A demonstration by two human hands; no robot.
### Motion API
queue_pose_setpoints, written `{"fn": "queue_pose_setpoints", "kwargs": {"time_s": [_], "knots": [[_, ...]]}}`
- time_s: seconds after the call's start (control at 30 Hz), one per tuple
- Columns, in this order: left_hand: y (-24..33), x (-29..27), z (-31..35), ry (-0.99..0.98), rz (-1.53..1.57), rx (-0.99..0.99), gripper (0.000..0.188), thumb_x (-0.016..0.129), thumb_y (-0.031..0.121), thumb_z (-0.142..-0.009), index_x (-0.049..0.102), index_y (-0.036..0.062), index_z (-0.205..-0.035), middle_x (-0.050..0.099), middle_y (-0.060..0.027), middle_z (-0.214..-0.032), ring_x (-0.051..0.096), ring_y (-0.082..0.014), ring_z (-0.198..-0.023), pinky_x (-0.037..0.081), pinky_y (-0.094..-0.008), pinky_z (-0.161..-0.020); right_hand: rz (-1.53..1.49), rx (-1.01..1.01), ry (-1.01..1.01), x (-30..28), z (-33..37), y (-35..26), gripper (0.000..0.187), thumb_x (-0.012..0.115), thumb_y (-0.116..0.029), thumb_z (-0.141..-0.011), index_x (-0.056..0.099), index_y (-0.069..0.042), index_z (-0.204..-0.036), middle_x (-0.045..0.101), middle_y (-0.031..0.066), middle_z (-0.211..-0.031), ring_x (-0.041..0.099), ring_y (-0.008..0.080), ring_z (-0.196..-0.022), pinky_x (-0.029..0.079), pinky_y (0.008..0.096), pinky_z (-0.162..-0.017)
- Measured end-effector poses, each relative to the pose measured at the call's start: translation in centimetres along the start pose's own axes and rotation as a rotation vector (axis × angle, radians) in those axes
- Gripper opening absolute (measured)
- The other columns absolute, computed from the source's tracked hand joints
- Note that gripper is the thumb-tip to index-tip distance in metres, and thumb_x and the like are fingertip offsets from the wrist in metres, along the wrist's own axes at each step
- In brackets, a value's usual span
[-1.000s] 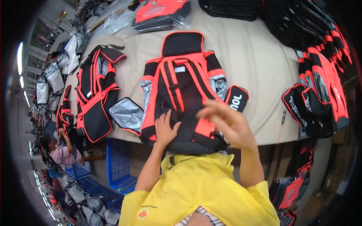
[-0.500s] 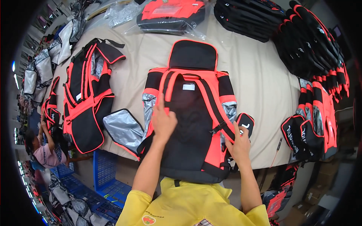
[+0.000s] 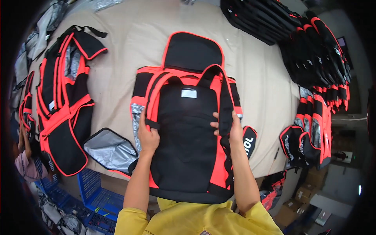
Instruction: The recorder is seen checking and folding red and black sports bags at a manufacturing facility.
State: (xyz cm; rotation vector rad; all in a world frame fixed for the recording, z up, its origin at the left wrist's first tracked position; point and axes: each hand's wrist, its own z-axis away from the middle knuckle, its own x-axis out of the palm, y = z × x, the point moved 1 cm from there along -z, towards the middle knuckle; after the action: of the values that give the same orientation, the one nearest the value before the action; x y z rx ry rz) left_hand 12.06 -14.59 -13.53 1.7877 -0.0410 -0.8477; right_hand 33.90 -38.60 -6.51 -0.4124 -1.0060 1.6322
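A black backpack with bright coral-red trim lies on the cloth-covered table in front of me, back panel up and bottom edge against my body. Its top flap is folded out away from me. My left hand is closed at the lower part of the left shoulder strap. The right shoulder strap stands partly raised and turned; my right hand is wrapped round it, fingertips showing on its inner side. A silver-lined flap spreads from the bag's left side; a black lettered flap shows at its right.
Another backpack lies on the left. Stacked black bags fill the far right, with more black-and-red pieces below them. Blue plastic crates stand under the table's left edge. Another person is at the far left.
My left hand has moved from the upper left strap down to its lower part. My right hand now grips the right strap, lifted and turned from lying flat. The view has shifted.
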Motion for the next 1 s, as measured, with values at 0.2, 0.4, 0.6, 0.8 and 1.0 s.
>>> {"fn": "queue_pose_setpoints", "kwargs": {"time_s": [0.2,0.4,0.6,0.8,1.0], "knots": [[-0.7,-0.4,0.0,-0.004,0.079,-0.016,0.061,0.049,0.002,-0.097,0.042,-0.0025,-0.157,0.053,-0.0265,-0.153,0.049,-0.0420,-0.145,0.034,-0.0423,-0.122,-0.309,0.170,-0.057,-0.3,0.2,-0.4,0.063,0.042,-0.054,-0.110,0.057,0.000,-0.140,0.072,0.0157,-0.128,0.075,0.0260,-0.084,0.057,0.0314,-0.050],[-0.4,0.2,0.1,0.020,0.014,0.066,0.060,0.055,0.003,-0.098,0.043,-0.0014,-0.156,0.059,-0.0285,-0.146,0.059,-0.0471,-0.132,0.046,-0.0450,-0.111,-0.431,0.201,0.001,-0.7,1.3,-0.2,0.060,0.044,-0.051,-0.111,0.059,0.003,-0.134,0.072,0.0149,-0.124,0.073,0.0241,-0.080,0.056,0.0286,-0.048],[-0.1,0.4,0.1,-0.009,0.034,0.041,0.062,0.055,0.005,-0.098,0.041,0.0003,-0.158,0.059,-0.0284,-0.146,0.060,-0.0483,-0.130,0.047,-0.0465,-0.110,-0.474,0.211,-0.017,-1.2,1.7,0.4,0.062,0.044,-0.052,-0.110,0.059,0.003,-0.134,0.072,0.0143,-0.123,0.072,0.0233,-0.080,0.057,0.0286,-0.049],[-0.4,0.0,0.0,-0.021,-0.001,0.049,0.065,0.056,0.005,-0.095,0.039,-0.0005,-0.158,0.056,-0.0296,-0.149,0.057,-0.0489,-0.134,0.044,-0.0474,-0.113,-0.474,0.194,-0.096,-0.4,2.7,0.4,0.064,0.043,-0.054,-0.110,0.057,0.003,-0.137,0.071,0.0140,-0.127,0.072,0.0229,-0.081,0.058,0.0300,-0.053],[1.2,-0.8,0.0,-0.157,-0.091,0.001,0.074,0.065,0.009,-0.091,0.036,-0.0041,-0.158,0.053,-0.0330,-0.146,0.055,-0.0505,-0.133,0.044,-0.0492,-0.112,0.130,-0.018,-0.128,2.2,7.2,0.5,0.057,0.057,-0.032,-0.109,0.045,0.003,-0.152,0.069,0.0153,-0.124,0.073,0.0213,-0.091,0.061,0.0335,-0.067]]}}
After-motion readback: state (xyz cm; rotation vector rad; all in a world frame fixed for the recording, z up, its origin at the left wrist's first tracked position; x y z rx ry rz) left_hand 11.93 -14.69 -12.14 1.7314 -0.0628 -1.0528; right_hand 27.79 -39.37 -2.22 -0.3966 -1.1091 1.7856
